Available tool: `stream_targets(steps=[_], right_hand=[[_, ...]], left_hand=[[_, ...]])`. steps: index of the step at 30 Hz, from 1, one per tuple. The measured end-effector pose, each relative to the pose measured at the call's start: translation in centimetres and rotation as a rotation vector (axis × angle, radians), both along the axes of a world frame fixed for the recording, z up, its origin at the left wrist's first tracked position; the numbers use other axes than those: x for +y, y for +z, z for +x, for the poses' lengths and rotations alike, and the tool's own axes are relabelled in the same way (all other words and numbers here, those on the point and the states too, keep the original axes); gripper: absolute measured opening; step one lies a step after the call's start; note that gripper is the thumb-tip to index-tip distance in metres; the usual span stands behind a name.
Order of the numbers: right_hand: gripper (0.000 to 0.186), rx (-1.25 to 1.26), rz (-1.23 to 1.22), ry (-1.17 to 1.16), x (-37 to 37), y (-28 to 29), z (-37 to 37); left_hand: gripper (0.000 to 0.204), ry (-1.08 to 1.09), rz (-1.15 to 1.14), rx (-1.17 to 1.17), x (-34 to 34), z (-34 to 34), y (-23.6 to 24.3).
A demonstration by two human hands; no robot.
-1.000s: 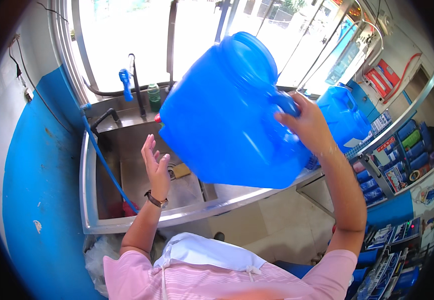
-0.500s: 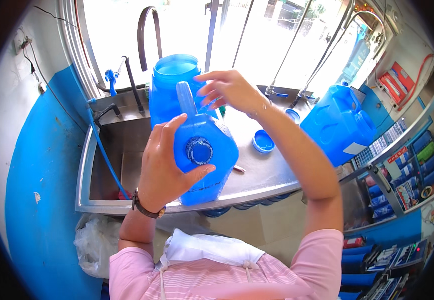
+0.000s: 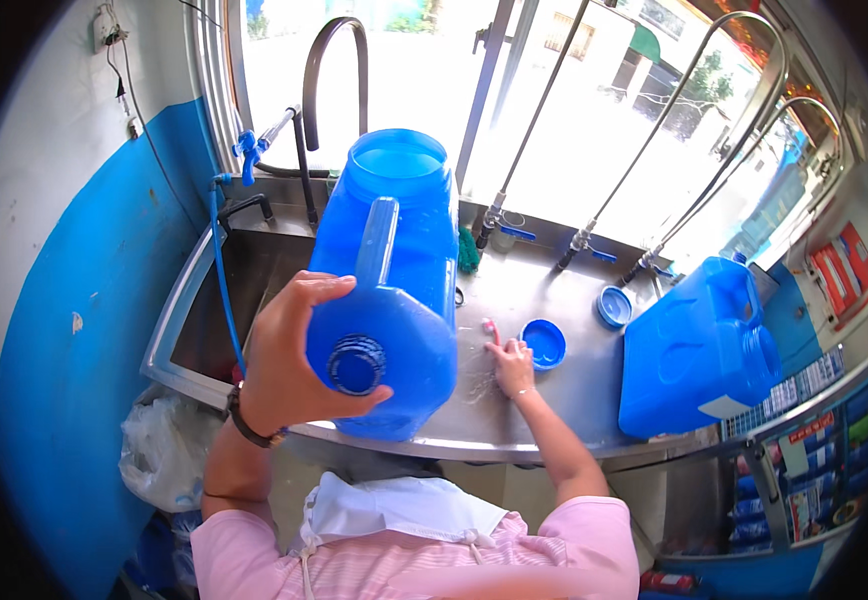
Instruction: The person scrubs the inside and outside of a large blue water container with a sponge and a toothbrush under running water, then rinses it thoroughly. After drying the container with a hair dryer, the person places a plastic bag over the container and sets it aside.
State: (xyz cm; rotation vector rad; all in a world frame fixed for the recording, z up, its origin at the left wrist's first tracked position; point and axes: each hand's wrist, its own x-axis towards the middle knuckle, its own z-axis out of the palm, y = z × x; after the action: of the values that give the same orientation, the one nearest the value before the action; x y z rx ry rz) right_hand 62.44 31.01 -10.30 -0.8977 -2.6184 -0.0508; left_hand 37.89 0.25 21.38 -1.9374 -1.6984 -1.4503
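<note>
My left hand (image 3: 299,350) curls around the threaded neck of a blue plastic jug (image 3: 409,360), thumb on one side and fingers on the other. The jug has a clear bluish handle and stands at the counter's near edge. Behind it, a wide-mouthed blue container (image 3: 429,215) is partly hidden. Down on the counter, my right hand (image 3: 514,368) closes its fingertips on a small pink-and-white brush (image 3: 491,328); most of the brush is covered by the fingers. Just right of these fingers lies a round blue cap (image 3: 544,345).
Another blue cap (image 3: 614,306) lies farther right, near a large blue container (image 3: 689,350). A green scrubber (image 3: 468,252) sits behind the jug. To the left are the steel sink (image 3: 244,290) and a blue tap (image 3: 248,155); blue-handled valves (image 3: 582,240) line the back.
My right hand has come down from beside the jug's handle to the brush on the counter. My left hand stays on the jug's neck. The view has shifted.
</note>
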Motion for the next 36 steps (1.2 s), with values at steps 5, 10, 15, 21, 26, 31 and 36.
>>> stream_targets(steps=[5,10,15,21,26,31,36], right_hand=[[0.068,0.168,0.169,0.139,9.6,7.2,-2.4],[0.068,-0.170,0.036,0.136,20.6,11.7,-10.2],[0.053,-0.352,-0.156,0.255,24.7,14.2,-14.3],[0.052,-0.384,-0.193,0.229,24.6,16.2,-16.5],[0.050,-0.363,-0.199,0.207,24.2,16.6,-16.4],[0.048,-0.331,-0.199,0.194,23.9,16.9,-16.2],[0.047,-0.283,-0.197,0.169,22.9,16.6,-16.0]], left_hand=[[0.085,-0.083,0.014,-0.086,2.6,1.4,-0.3],[0.084,-0.094,-0.003,-0.084,5.7,4.0,-0.1],[0.084,-0.097,0.011,-0.050,7.6,5.8,-0.2],[0.084,-0.126,0.012,-0.066,8.8,6.8,-0.2],[0.084,-0.125,-0.001,-0.064,9.2,7.1,-0.2],[0.084,-0.113,-0.001,-0.032,9.6,7.1,-0.4],[0.083,-0.088,0.018,0.001,9.5,7.4,-0.3]])
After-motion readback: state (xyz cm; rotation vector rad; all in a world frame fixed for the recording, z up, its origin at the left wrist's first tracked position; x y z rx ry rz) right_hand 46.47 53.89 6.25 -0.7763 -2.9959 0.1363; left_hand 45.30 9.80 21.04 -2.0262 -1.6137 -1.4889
